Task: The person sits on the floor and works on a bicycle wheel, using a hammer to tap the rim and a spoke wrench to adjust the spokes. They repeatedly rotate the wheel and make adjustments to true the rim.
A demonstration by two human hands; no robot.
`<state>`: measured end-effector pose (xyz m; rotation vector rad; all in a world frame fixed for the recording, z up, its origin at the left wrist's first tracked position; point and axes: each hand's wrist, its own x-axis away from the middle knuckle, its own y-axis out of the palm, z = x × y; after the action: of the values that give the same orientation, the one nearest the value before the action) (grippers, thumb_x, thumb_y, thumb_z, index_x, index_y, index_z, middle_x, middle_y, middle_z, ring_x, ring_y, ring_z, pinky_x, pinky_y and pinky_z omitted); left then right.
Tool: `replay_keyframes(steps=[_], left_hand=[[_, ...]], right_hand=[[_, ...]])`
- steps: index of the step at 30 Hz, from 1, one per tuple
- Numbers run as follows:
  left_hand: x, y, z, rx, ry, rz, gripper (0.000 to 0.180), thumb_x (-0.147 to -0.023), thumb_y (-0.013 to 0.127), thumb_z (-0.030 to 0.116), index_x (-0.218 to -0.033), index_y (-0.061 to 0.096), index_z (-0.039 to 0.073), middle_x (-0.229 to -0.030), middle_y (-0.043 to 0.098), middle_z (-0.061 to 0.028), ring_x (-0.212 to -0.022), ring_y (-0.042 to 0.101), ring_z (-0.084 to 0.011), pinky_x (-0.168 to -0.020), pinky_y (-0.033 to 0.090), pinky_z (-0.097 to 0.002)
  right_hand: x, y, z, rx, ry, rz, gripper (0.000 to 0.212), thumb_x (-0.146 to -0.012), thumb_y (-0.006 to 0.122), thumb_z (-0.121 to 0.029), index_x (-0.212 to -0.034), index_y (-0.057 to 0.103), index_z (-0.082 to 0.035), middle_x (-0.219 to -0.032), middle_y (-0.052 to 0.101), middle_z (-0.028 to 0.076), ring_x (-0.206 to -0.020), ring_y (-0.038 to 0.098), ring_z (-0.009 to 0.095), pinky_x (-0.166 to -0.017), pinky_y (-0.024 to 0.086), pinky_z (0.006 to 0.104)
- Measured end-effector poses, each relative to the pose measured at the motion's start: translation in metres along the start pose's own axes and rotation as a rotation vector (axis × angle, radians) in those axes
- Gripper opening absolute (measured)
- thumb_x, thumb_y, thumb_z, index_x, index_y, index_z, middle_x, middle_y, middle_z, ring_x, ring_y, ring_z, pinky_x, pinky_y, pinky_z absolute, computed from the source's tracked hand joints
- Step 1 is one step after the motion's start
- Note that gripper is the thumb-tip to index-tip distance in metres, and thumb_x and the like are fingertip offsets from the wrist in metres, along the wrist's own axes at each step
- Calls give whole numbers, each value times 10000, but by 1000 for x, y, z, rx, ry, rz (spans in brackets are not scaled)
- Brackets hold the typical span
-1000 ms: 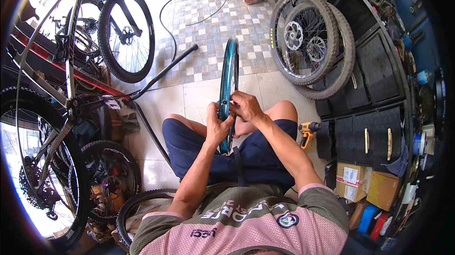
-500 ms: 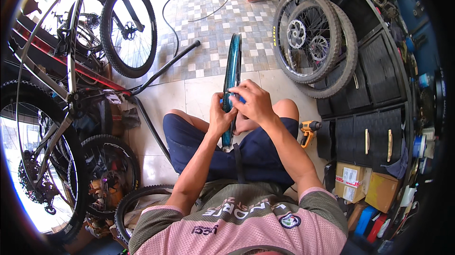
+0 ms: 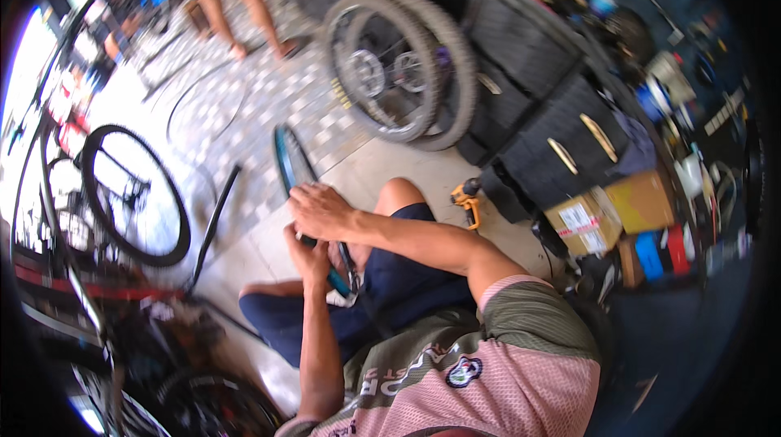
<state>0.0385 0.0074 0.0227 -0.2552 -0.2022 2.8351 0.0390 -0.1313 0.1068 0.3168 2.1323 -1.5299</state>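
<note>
teal rim [image 3: 285, 162] is in front of the person's lap, seen nearly edge-on, upper end tilted toward 11 o'clock, lower end toward 5 o'clock by the folded legs in navy shorts [image 3: 281, 323]. left hand [image 3: 309, 256] is closed on the rim, around mid-length. right hand [image 3: 321, 211] sits just past it toward 12 o'clock, back facing up, fingers bent over the rim; fingertips hidden, cannot tell whether it pinches anything. clock directions from the hands: orange-and-black power tool [image 3: 467, 203] on the floor at 3 o'clock, apart from the knee; pair of wheels [image 3: 429, 71] with knobby tires at 1 o'clock, leaning by black cabinets [image 3: 525, 39] that run out to 2 o'clock, pale handles on the nearer fronts. farther at 3 o'clock, cardboard box [image 3: 573, 217] with white labels, yellowish carton [image 3: 641, 201] beside it, blue box [image 3: 648, 256] and red box [image 3: 677, 248] near them. black tube [image 3: 213, 234] at 9 o'clock, bike front wheel [image 3: 134, 187] beyond it. bare legs [image 3: 214, 18] of another person at 11 o'clock, on the patterned tiles [image 3: 313, 108]. dark wheel [image 3: 215, 408] at 7 o'clock, blurred.
</note>
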Motion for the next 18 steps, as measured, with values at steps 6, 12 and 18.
replay_keyframes(steps=[6,12,18], left_hand=[[0,3,29,-64,-12,15,304,-851,742,64,-1057,526,11,-846,557,-53,-708,533,-134,-632,467,-296],[-7,11,28,-26,-9,-13,305,-833,720,37,-1040,497,28,-846,535,-41,-702,515,-121,-600,459,-282],[-15,15,-1,-55,23,18,270,-841,710,64,-1020,512,21,-873,527,-57,-711,497,-136,-626,460,-296]], right_hand=[[39,-108,73,-180,501,425,160,-862,759,-217,-896,653,-102,-924,650,88,-854,661,322,-728,539,411],[232,-167,170,192,1016,199,142,-860,751,-218,-862,688,-91,-894,666,132,-910,661,343,-769,540,470],[410,-156,144,349,1345,-593,339,-883,693,-178,-1214,718,-107,-1219,688,200,-1232,610,364,-1040,501,420]])
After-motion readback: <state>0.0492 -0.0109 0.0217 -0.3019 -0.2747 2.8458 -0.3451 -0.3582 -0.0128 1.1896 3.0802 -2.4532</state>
